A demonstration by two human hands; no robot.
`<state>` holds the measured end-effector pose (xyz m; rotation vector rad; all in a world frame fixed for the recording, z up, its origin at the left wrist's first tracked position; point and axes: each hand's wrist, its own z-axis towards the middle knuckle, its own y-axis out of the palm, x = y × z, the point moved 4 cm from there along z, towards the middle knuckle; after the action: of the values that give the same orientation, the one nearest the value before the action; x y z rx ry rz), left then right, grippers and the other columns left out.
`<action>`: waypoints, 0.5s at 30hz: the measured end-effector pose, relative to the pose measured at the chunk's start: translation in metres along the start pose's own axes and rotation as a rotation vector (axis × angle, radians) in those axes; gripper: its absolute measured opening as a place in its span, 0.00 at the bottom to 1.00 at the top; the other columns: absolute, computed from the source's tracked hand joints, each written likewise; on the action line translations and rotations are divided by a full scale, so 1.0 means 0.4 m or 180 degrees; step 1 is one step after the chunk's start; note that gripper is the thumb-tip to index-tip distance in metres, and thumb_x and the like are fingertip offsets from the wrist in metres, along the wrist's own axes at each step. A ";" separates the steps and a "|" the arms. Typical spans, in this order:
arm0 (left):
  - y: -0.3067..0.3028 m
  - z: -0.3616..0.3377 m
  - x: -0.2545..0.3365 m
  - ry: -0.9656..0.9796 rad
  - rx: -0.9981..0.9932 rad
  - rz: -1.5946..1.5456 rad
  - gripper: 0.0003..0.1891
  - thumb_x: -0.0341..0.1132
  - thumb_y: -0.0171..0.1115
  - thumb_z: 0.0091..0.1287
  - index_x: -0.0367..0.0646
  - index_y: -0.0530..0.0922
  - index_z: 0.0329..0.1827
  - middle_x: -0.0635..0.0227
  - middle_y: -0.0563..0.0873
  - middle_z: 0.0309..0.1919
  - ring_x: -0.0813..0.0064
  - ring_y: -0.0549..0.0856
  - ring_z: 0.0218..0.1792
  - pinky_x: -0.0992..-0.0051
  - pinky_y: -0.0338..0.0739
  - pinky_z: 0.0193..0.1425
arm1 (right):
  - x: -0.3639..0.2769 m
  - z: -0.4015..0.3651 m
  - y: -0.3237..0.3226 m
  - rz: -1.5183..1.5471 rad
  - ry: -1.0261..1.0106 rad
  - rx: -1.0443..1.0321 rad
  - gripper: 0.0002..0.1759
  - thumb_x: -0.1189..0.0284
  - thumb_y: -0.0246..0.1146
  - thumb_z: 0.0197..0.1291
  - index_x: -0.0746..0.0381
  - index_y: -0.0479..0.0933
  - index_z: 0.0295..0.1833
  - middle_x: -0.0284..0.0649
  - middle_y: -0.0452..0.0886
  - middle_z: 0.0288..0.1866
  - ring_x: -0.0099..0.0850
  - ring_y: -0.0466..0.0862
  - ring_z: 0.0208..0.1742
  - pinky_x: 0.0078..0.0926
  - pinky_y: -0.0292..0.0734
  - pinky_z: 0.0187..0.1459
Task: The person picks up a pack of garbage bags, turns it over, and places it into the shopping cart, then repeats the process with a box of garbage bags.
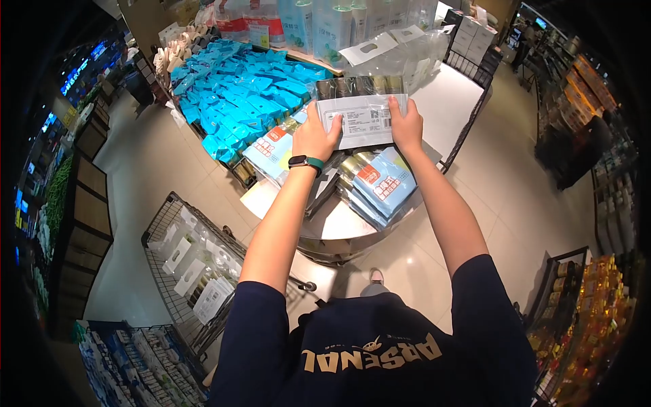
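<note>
Between my two hands is a clear plastic package of rolls with a white printed label point(363, 121), held above the display table point(444, 102). My left hand point(317, 136), with a dark-banded watch at its wrist, grips the package's left side, thumb on the label. My right hand point(407, 125) closes on the right side, thumb on the label's upper edge. Below lie light-blue packs with red logos point(385, 182). Another such pack point(271, 150) lies to the left of my left hand.
Many bright blue packets point(234, 91) fill the table's left part. Bagged rolls point(400, 57) stand at the back. A wire cart point(178, 244) with plastic packages is at lower left. Shelves of goods point(583, 325) stand on the right. A person point(527, 49) is far off at upper right.
</note>
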<state>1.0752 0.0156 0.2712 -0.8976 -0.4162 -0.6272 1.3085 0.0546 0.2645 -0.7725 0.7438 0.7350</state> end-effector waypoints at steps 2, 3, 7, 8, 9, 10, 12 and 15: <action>0.003 0.003 -0.007 -0.0006 0.0002 -0.0009 0.35 0.55 0.56 0.67 0.35 0.63 0.66 0.39 0.85 0.37 0.39 0.85 0.38 0.50 0.79 0.42 | 0.004 0.002 0.002 -0.0146 0.0057 -0.0051 0.28 0.48 0.58 0.66 0.66 0.76 0.45 0.58 0.84 0.38 0.55 0.84 0.43 0.45 0.77 0.45; 0.004 0.003 -0.011 -0.0102 -0.0083 0.0017 0.35 0.56 0.56 0.67 0.35 0.63 0.66 0.39 0.85 0.36 0.39 0.85 0.38 0.50 0.79 0.42 | 0.004 0.002 0.002 -0.0145 0.0053 -0.0053 0.28 0.48 0.58 0.66 0.66 0.76 0.45 0.58 0.84 0.38 0.55 0.84 0.43 0.45 0.77 0.45; 0.013 0.012 -0.029 -0.0181 -0.0129 -0.0037 0.38 0.60 0.57 0.66 0.36 0.64 0.66 0.39 0.85 0.35 0.39 0.85 0.38 0.50 0.79 0.42 | 0.007 0.003 0.002 -0.0089 0.0057 -0.0054 0.28 0.48 0.59 0.65 0.66 0.76 0.44 0.57 0.84 0.37 0.55 0.84 0.42 0.45 0.77 0.44; 0.011 0.011 -0.031 -0.0123 -0.0107 -0.0124 0.38 0.61 0.57 0.66 0.37 0.65 0.66 0.39 0.85 0.35 0.39 0.85 0.38 0.50 0.79 0.42 | 0.007 0.000 0.000 -0.0044 0.0056 -0.0051 0.28 0.48 0.59 0.65 0.66 0.76 0.44 0.57 0.85 0.37 0.54 0.85 0.42 0.45 0.77 0.44; 0.013 0.013 -0.038 -0.0162 -0.0088 -0.0173 0.38 0.62 0.59 0.64 0.37 0.67 0.63 0.39 0.85 0.35 0.40 0.85 0.38 0.51 0.79 0.43 | 0.007 0.000 0.001 -0.0030 0.0054 -0.0085 0.28 0.48 0.59 0.65 0.66 0.76 0.44 0.57 0.85 0.37 0.54 0.85 0.42 0.45 0.77 0.44; 0.015 0.015 -0.043 -0.0190 -0.0064 -0.0148 0.38 0.62 0.59 0.64 0.37 0.67 0.63 0.39 0.85 0.35 0.40 0.85 0.38 0.51 0.79 0.43 | 0.005 0.002 0.001 0.0065 0.0055 -0.0067 0.27 0.49 0.60 0.65 0.66 0.77 0.44 0.56 0.85 0.37 0.54 0.85 0.42 0.44 0.77 0.44; 0.017 0.014 -0.051 -0.0253 -0.0104 -0.0253 0.37 0.62 0.61 0.63 0.37 0.68 0.61 0.40 0.86 0.36 0.41 0.86 0.39 0.52 0.80 0.43 | 0.001 0.004 0.001 0.0197 0.0058 -0.0088 0.27 0.49 0.60 0.65 0.66 0.77 0.44 0.56 0.85 0.37 0.53 0.85 0.42 0.44 0.78 0.44; 0.015 0.017 -0.054 -0.0221 -0.0051 -0.0347 0.36 0.60 0.63 0.62 0.36 0.69 0.58 0.41 0.86 0.38 0.43 0.86 0.40 0.55 0.80 0.44 | 0.001 0.006 0.001 0.0251 0.0183 -0.0190 0.26 0.50 0.62 0.64 0.66 0.77 0.44 0.54 0.85 0.38 0.51 0.86 0.42 0.42 0.78 0.44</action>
<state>1.0626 0.0309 0.2590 -0.9183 -0.5259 -0.7013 1.3092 0.0567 0.2654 -0.8249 0.8109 0.8118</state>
